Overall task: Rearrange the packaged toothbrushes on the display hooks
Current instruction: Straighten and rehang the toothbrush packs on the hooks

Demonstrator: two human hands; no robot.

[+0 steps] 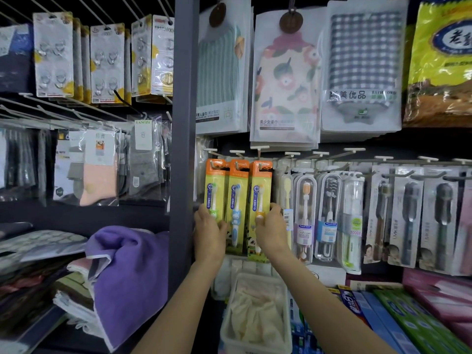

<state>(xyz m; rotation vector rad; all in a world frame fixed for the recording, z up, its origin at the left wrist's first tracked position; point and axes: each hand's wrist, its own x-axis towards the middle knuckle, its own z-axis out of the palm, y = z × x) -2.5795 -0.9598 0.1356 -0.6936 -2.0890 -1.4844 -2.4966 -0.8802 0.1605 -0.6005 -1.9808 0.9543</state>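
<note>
While these orange-topped toothbrush packs [236, 208] hang side by side on their display hooks [237, 155], my left hand [208, 232] grips the leftmost card and my right hand [272, 229] pinches the rightmost. They look light, stiff, slick; lower edges seem best for holding.

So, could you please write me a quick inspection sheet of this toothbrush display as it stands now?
Surface: dark hook panel, white-tipped pegs.
Job's things: three orange-topped kids' toothbrush packs hang side by side, green, blue, orange; clear-cased toothbrushes hang to their right.
Clutter: purple towel on the left shelf; white bin below.
Grippers: left hand holds the green pack; right hand grips the orange pack.
Cables: nothing seen.
Surroundings: packaged bath towels above, socks at left, boxed toothpaste at lower right.
</note>
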